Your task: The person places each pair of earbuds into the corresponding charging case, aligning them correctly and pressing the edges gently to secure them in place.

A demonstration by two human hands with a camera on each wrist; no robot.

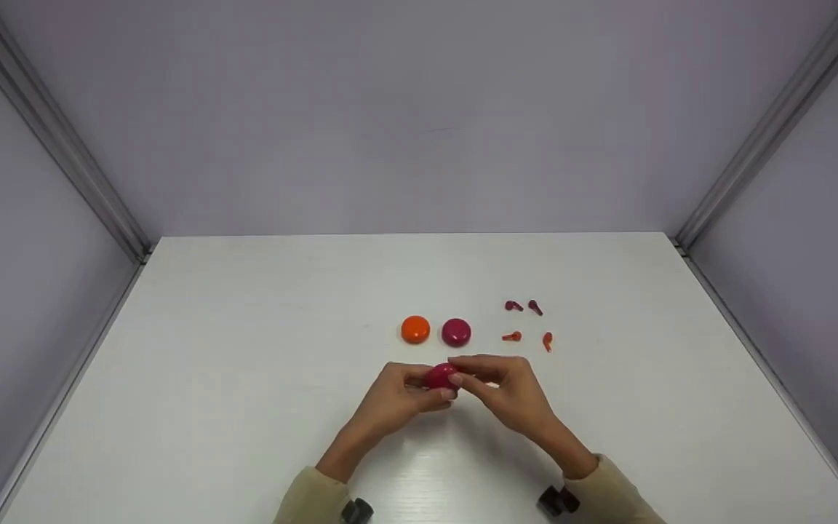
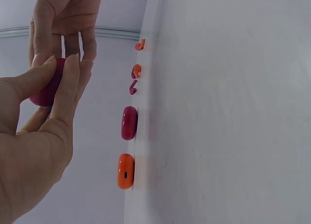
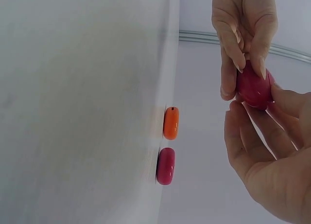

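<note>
Both hands hold one small magenta round case (image 1: 439,376) just above the white table (image 1: 244,364). My left hand (image 1: 401,397) grips it from the left, thumb and fingers curled round it. My right hand (image 1: 495,382) pinches it from the right with its fingertips. The same magenta case (image 3: 253,85) shows between the fingers in the right wrist view, and as a magenta case (image 2: 47,85) behind the left hand's fingers in the left wrist view. Whether it is open or closed I cannot tell.
Behind the hands lie an orange case (image 1: 415,329) and a second magenta case (image 1: 456,332), side by side. To their right lie two dark red earbuds (image 1: 524,306) and two orange earbuds (image 1: 529,338). Grey walls enclose the table on three sides.
</note>
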